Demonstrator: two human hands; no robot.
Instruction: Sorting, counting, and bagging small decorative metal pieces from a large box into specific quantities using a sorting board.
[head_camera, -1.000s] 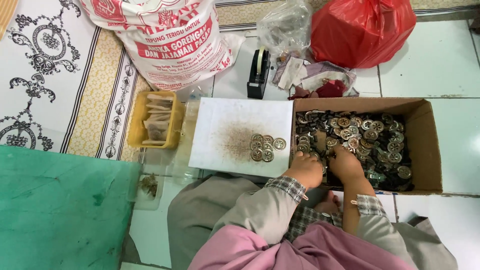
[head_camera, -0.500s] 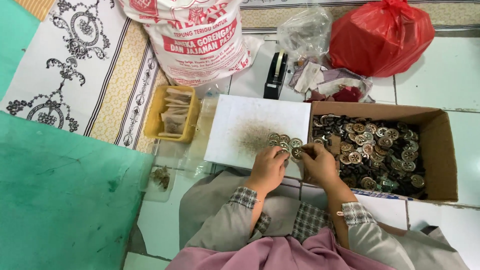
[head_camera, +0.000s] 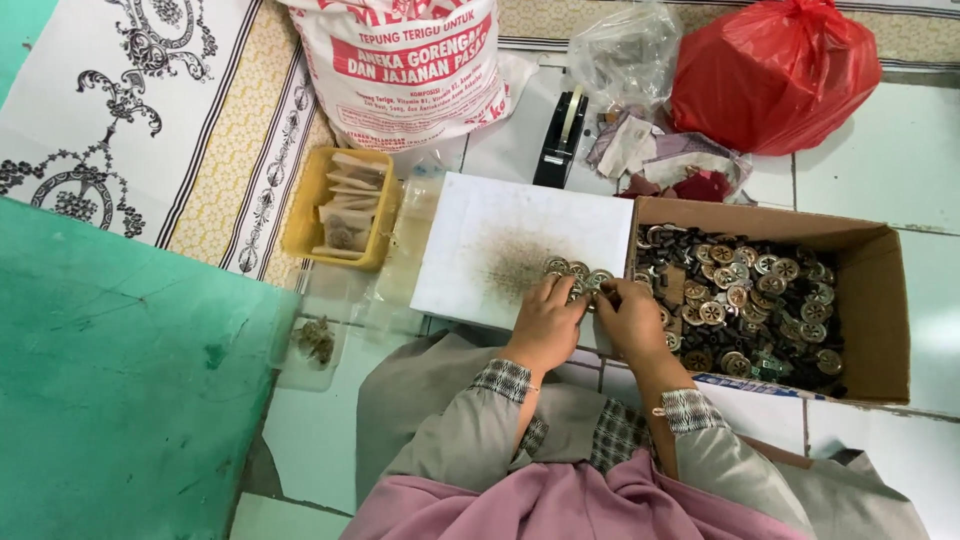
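Both hands, left (head_camera: 545, 322) and right (head_camera: 627, 318), on round metal pieces (head_camera: 572, 272) atop white board (head_camera: 500, 240); fingers curled over them (actual grip unclear), cardboard box (head_camera: 880, 300) alongside.

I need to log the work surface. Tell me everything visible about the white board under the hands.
The white board is a flat rectangle lying on the tiled floor, its right edge against the cardboard box. A brownish smudge stains its middle. A few round metal pieces sit near its lower right, where the left hand and right hand rest.
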